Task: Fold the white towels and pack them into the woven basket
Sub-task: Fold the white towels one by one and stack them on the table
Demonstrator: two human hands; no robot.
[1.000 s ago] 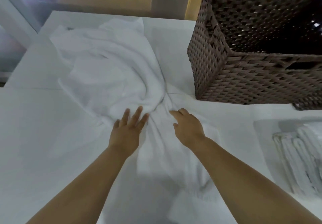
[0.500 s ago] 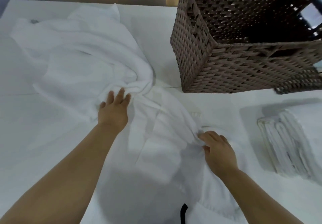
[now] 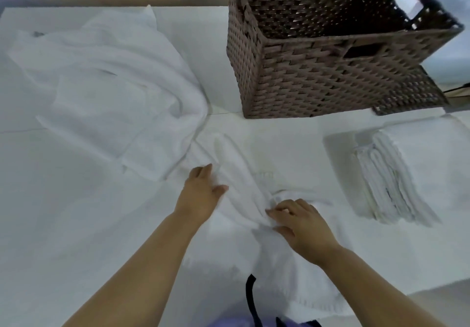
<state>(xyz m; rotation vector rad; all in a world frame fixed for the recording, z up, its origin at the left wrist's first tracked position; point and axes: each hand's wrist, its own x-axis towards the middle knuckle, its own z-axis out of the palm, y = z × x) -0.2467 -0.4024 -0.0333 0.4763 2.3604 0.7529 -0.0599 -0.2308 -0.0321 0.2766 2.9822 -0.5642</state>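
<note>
1. Work surface: a white table [image 3: 63, 225] spans the whole view.

2. Left zone: a loose towel heap [image 3: 109, 92] lies crumpled on the table, from the far left edge toward the centre. Its right margin runs close to the left wall of the basket without touching it.

3. Centre zone: a near towel [image 3: 239, 164] trails from the heap toward the person, and its lower end hangs at the table's near edge. Whether it is one piece with the heap cannot be told.
   - The left hand [image 3: 201, 194] lies flat on this towel, fingers straight and together, thumb spread to the right. It holds nothing.
   - The right hand [image 3: 300, 227] rests on the same towel just beside the left, knuckles raised, fingers curled. Its fingertips [image 3: 273, 211] pinch a gathered fold of the cloth.
   - A black strap [image 3: 250, 298] hangs at the bottom edge, between the forearms.

4. Right zone, far: the woven basket [image 3: 318, 80] stands upright on the table, open side up, interior in shadow. A handle slot [image 3: 363, 50] is cut in its near wall.

5. Right zone, near: a folded towel stack [image 3: 386, 181] lies flat on the table in front of the basket, apart from it and well clear of both hands.
</note>
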